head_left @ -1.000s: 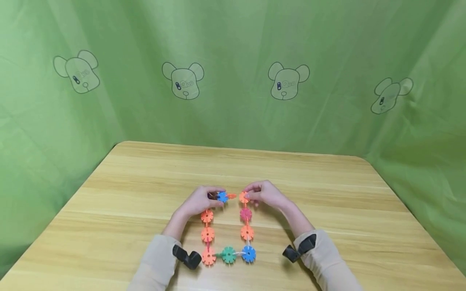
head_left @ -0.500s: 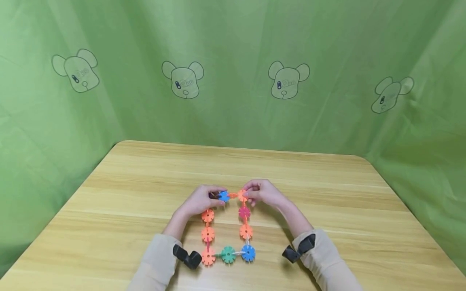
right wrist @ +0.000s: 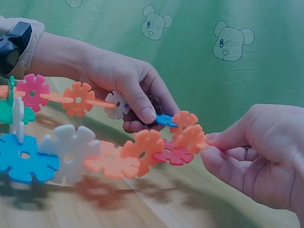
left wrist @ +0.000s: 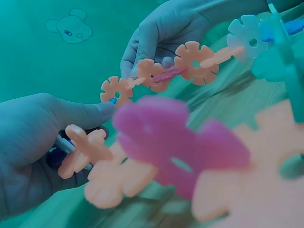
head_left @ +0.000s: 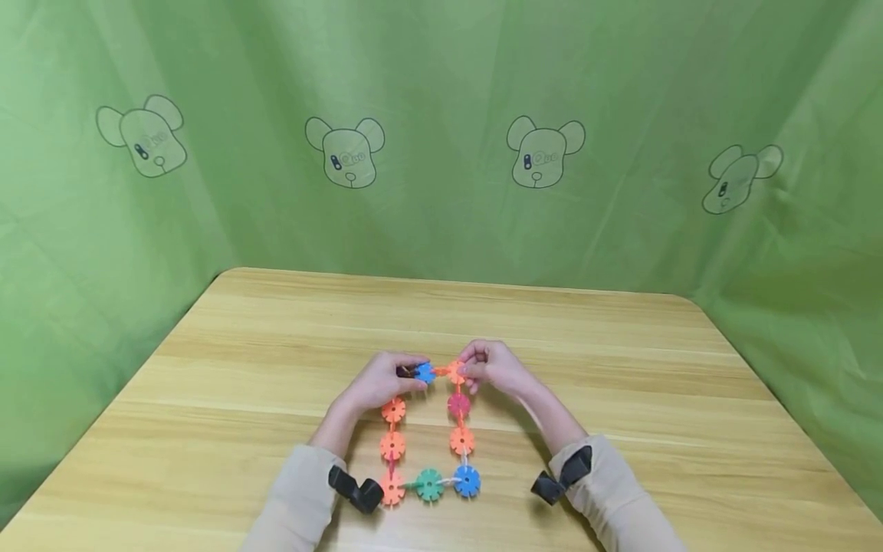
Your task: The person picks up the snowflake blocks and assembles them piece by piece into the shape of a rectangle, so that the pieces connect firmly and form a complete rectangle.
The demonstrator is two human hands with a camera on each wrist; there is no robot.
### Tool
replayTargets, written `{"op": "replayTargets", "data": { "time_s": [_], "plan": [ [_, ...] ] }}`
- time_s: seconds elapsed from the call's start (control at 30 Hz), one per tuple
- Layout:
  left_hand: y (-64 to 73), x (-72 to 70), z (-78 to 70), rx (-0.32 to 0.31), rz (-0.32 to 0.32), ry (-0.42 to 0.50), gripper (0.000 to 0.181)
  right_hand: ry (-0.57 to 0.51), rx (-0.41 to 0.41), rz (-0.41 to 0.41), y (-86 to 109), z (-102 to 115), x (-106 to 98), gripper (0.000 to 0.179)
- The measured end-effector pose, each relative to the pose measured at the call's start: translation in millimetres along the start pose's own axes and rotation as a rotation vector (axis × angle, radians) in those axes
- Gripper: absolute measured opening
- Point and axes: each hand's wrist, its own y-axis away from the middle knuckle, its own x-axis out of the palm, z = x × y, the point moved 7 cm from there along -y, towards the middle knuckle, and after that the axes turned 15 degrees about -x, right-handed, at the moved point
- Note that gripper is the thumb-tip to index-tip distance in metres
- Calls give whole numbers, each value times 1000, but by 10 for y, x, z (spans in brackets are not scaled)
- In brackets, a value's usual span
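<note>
A square ring of interlocking snowflake discs fills the space between my hands, in orange, pink, green [head_left: 429,484], white [right wrist: 70,154] and blue. At its far left corner my left hand [head_left: 375,381] pinches the dark brown disc [right wrist: 153,108] between thumb and fingers, beside a blue disc [head_left: 425,373]. My right hand [head_left: 502,368] pinches the orange disc [head_left: 456,372] at the far right corner by its edge. In the right wrist view, another orange disc [right wrist: 185,119] sits between that one and the blue disc, touching both. The ring's far side hangs above the table in the right wrist view.
The wooden table [head_left: 621,360] stretches to the far edge and both sides. A green curtain [head_left: 441,222] with printed bear heads stands behind it. Black wrist cameras [head_left: 357,489] sit on both beige sleeves [head_left: 610,479].
The right hand has moved slightly left with the orange corner disc, closing the gap to the orange disc beside the blue one. The ring's right side has shifted left. The left hand has barely moved.
</note>
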Motion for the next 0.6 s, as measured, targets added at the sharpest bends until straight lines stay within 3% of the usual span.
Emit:
{"op": "replayTargets", "data": {
  "time_s": [0.2, 0.6],
  "plan": [
    [12, 24, -15, 40, 6, -10, 42, -37, 1, 1, 10, 3, 40, 17],
    [-10, 21, 18, -14, -8, -16, 43, -47, 23, -21, -12, -24, 15, 21]
  ]
}}
